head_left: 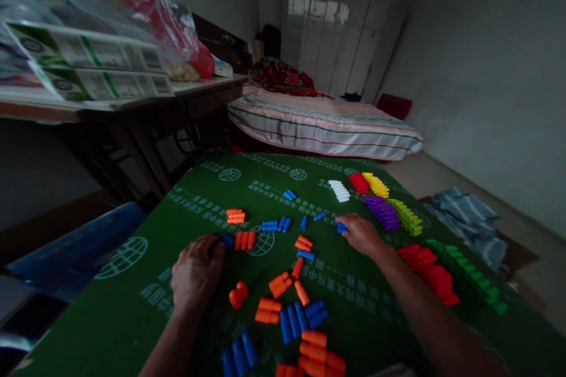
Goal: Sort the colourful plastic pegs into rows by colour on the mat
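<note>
Orange pegs [270,310] and blue pegs [297,318] lie scattered over a green printed cloth [132,300]. My left hand [197,271] rests knuckles-up on the cloth, its fingers curled over a blue peg [227,240] beside a row of orange pegs [244,240]. My right hand [361,234] reaches forward, fingers pinched on another blue peg [341,227]. More loose blue pegs [276,225] lie between the two hands.
Sorted rows of white [339,190], red [359,183], yellow [376,185], purple [382,212] and green pegs [409,218] sit at the far right. Longer red [431,274] and green rows [469,277] run along the right edge. A dark desk [132,106] stands left, a bed [322,123] behind.
</note>
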`<state>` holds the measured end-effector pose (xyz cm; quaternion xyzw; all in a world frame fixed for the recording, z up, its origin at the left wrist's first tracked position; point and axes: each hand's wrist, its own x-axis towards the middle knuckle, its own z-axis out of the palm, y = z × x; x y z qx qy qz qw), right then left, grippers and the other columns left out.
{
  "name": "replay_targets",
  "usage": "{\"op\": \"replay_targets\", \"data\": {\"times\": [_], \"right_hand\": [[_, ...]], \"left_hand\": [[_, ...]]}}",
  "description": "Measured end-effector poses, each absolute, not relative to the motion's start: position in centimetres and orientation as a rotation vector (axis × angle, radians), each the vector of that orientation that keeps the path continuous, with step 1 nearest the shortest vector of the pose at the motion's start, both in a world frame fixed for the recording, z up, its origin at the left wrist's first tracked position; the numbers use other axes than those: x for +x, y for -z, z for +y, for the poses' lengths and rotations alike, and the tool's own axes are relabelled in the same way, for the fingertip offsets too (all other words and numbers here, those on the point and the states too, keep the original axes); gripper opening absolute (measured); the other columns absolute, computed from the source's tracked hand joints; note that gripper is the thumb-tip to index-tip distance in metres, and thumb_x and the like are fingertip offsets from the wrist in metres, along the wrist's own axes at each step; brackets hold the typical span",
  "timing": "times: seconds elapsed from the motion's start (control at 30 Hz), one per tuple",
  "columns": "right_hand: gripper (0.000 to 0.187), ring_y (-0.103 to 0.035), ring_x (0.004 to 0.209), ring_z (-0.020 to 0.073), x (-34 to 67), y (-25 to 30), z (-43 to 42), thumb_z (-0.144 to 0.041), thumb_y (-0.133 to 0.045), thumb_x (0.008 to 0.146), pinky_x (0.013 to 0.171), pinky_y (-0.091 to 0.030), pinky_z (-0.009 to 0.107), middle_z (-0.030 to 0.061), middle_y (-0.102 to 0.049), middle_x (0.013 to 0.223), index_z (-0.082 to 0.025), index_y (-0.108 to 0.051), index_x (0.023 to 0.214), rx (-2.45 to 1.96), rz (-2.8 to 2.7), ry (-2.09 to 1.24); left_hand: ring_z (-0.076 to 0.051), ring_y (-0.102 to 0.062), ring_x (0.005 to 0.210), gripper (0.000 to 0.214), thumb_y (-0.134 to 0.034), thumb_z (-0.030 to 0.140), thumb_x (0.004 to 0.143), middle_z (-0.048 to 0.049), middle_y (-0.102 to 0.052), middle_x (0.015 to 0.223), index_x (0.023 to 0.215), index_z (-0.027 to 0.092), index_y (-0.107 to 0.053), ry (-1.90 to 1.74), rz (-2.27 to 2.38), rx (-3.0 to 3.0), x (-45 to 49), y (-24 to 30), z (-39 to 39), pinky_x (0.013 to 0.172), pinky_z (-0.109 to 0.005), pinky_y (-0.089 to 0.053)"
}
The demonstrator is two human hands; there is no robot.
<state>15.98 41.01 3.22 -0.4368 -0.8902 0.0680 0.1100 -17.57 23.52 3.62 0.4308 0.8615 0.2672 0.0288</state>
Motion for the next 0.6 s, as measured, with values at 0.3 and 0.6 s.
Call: {"op": "replay_targets", "data": {"times": [0.3,0.6], "right_hand": [[0.049,-0.06,0.107,0.0188,18.4,-1.6,45.2,0.003,-0.051,0.068,0.096,-0.043,0.029,0.0064,-0.068,0.113,-0.021,-0.068,0.107,-1.332,-2.44,-0.25],[0.054,-0.061,0.106,0.0173,18.1,-0.8,46.6,0.005,-0.046,0.066,0.094,-0.044,0.029,0.0044,-0.068,0.112,-0.023,-0.067,0.108,-1.33,-2.384,-0.279]], "left_hand": [[-0.037,-0.056,0.116,0.047,-0.036,0.045,0.083,-0.0147,-0.064,0.122,0.106,0.016,-0.066,-0.825,2.645,1.339,-18.4,-3.2,23.7,0.093,-0.053,-0.05],[-0.037,-0.055,0.117,0.05,-0.034,0.048,0.084,-0.0146,-0.063,0.124,0.109,0.017,-0.065,-0.805,2.64,1.339,-18.9,-2.6,23.6,0.092,-0.053,-0.05]]}}
